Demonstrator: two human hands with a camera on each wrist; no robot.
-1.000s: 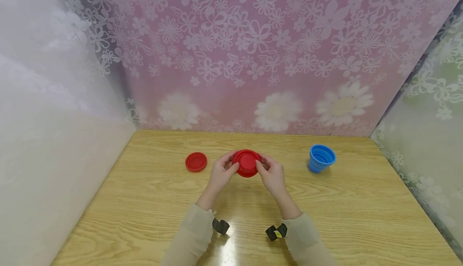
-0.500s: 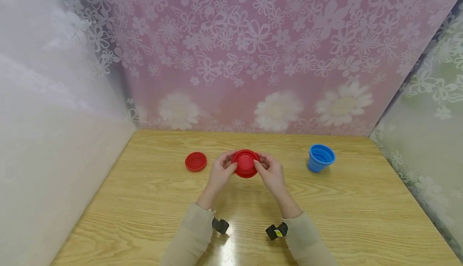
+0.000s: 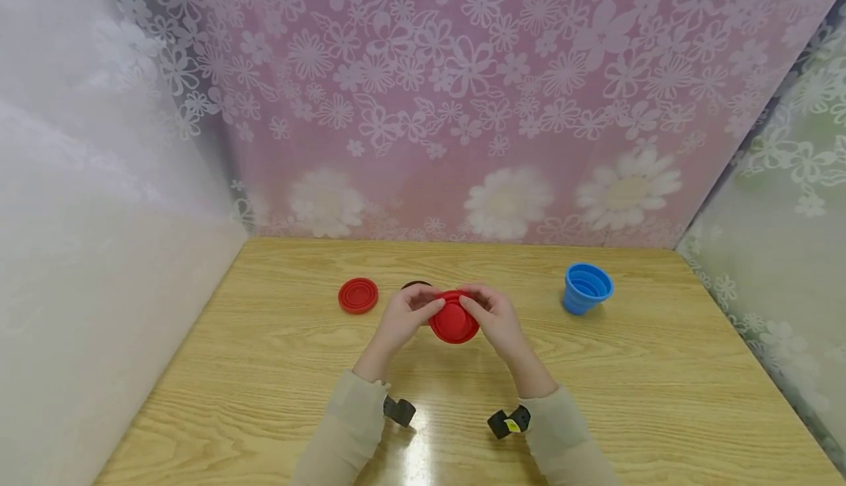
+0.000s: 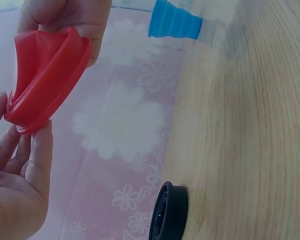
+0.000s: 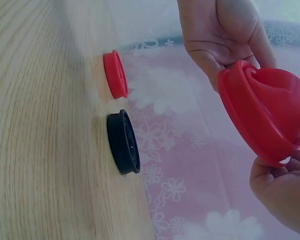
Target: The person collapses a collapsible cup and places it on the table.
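Observation:
Both hands hold a red collapsible cup (image 3: 454,323) above the middle of the table, one at each side. My left hand (image 3: 403,317) pinches its rim with thumb and fingers, and my right hand (image 3: 496,321) does the same opposite. In the left wrist view the red cup (image 4: 50,80) is tilted, its wall partly folded and dented. The right wrist view shows its rounded base (image 5: 285,100) bulging out of the ring-shaped rim. Behind the left hand lies a flat black collapsed cup (image 5: 121,142), mostly hidden in the head view.
A flat red collapsed cup (image 3: 358,296) lies left of the hands. On the right stands a blue collapsible cup (image 3: 586,289), extended and upright. The wooden table (image 3: 264,383) ends at a flowered pink backdrop (image 3: 423,104), with pale panels at both sides.
The held red cup has come lower, toward the person, and tilted. Thumbs have shifted to its upper edge and sit closer together. The black cup's edge now shows behind the left hand.

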